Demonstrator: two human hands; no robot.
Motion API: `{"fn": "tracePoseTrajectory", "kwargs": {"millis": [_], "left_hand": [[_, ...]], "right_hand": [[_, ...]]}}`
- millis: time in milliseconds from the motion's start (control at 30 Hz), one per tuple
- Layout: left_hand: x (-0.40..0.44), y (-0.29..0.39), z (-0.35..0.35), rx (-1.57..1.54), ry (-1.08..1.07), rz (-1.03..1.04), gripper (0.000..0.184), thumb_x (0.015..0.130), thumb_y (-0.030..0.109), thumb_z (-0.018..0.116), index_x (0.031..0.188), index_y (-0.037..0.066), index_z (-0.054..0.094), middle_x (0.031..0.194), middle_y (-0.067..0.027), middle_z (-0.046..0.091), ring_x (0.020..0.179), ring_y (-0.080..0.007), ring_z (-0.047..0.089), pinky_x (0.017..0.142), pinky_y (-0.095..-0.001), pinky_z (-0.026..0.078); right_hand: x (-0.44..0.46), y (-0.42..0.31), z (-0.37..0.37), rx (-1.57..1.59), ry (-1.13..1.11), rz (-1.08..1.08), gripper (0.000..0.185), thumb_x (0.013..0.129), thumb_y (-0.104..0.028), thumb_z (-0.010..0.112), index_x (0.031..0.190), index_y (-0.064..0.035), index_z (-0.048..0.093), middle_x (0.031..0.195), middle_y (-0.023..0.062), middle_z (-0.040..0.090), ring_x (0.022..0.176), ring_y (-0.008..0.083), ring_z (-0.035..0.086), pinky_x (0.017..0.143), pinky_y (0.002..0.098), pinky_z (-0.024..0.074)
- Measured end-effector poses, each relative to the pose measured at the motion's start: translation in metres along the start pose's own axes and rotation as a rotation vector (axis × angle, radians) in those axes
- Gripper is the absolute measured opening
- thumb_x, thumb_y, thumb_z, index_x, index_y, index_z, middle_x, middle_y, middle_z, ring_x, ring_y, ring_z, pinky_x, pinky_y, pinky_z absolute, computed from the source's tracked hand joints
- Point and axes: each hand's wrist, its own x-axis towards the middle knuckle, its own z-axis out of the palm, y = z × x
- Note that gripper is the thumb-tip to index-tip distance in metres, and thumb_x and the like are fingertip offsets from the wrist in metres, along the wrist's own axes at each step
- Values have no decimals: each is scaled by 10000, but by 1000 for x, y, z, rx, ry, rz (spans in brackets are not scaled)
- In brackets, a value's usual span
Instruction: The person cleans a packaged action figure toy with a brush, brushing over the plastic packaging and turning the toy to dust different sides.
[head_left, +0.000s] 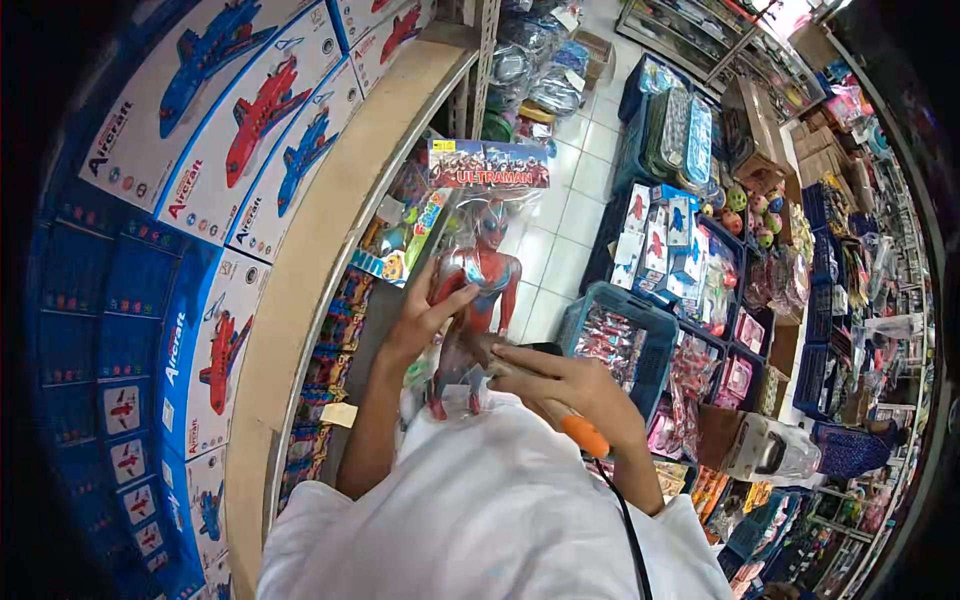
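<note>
My left hand (425, 320) grips the left side of a clear-packed Ultraman figure (490, 270), its thumb across the figure's chest. The red and silver figure stands upright in its bag, under a printed header card (488, 165). At the figure's legs, my right hand (565, 385) is closed around a tan handle with an orange end (585, 436). A black cord (622, 510) runs down from that end. The handle's far end is blurred and partly hidden by my fingers, so its kind cannot be told.
Boxed toy aircraft (265, 110) line a shelf with a curved tan edge (300, 240) on the left. Hanging toy packs (405, 235) lie beyond the figure. On the right, a blue crate (590, 300) and stacked goods border a tiled aisle (560, 215). A person (855, 448) is at far right.
</note>
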Motion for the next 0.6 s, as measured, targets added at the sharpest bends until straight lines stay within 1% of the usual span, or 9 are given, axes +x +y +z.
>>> {"fn": "tracePoseTrajectory", "kwargs": {"millis": [67,133,167,200,267,300,367,433,600], "left_hand": [[-3,4,-3,43,-20,-8,534,883,164,676,1356,34,465,1194,-71,612,1086,-146,576,972,-308,438],[-5,6,-3,38,-17,-8,533,878,172,680,1348,36,470,1182,-72,613,1078,-146,577,963,-308,445],[-5,7,-3,35,-17,-5,532,872,180,684,1340,38,474,1169,-73,614,1070,-146,579,953,-307,452],[-5,9,-3,35,-17,-3,532,872,180,684,1340,38,474,1169,-73,614,1070,-146,579,953,-307,452],[-7,11,-4,89,18,-25,538,861,205,692,1327,42,477,1148,-70,613,1050,-143,582,930,-306,466],[-7,10,-4,89,16,-27,538,861,205,692,1327,42,477,1148,-70,613,1050,-143,582,930,-306,466],[-6,7,-5,46,16,66,521,871,159,708,1315,36,466,1049,-25,595,921,-80,564,793,-235,473],[-8,10,-6,26,21,21,524,868,164,711,1313,32,467,1075,-36,597,950,-90,567,826,-247,472],[-7,5,-7,69,9,60,529,865,184,716,1305,20,474,1120,-58,601,1006,-115,573,896,-282,470]], "right_hand": [[1,6,9,-28,92,31,349,790,-18,708,1106,-164,705,1290,69,637,911,273,717,734,290,583],[9,7,12,-75,481,31,323,787,-20,717,1074,-167,716,1282,51,644,916,240,717,741,292,589],[12,6,11,-106,513,-6,303,786,-3,707,1049,-152,724,1270,65,651,913,227,719,742,295,590],[11,4,7,-107,513,-8,303,786,-3,707,1049,-152,724,1270,65,651,913,227,719,742,295,590],[4,2,-5,45,77,0,289,785,11,701,1034,-133,723,1260,96,655,902,239,723,750,295,585],[0,6,-8,47,-7,-26,279,786,18,694,1025,-123,720,1234,127,664,889,255,725,744,298,582],[3,6,-3,8,153,-14,288,781,13,702,1035,-124,716,1229,127,666,886,255,725,741,297,583],[6,3,9,-63,471,39,302,767,11,716,1041,-114,708,1222,135,667,878,263,724,736,301,583],[0,-3,-1,1,209,13,265,778,15,713,1020,-94,708,1221,157,663,882,273,725,743,299,581]]}}
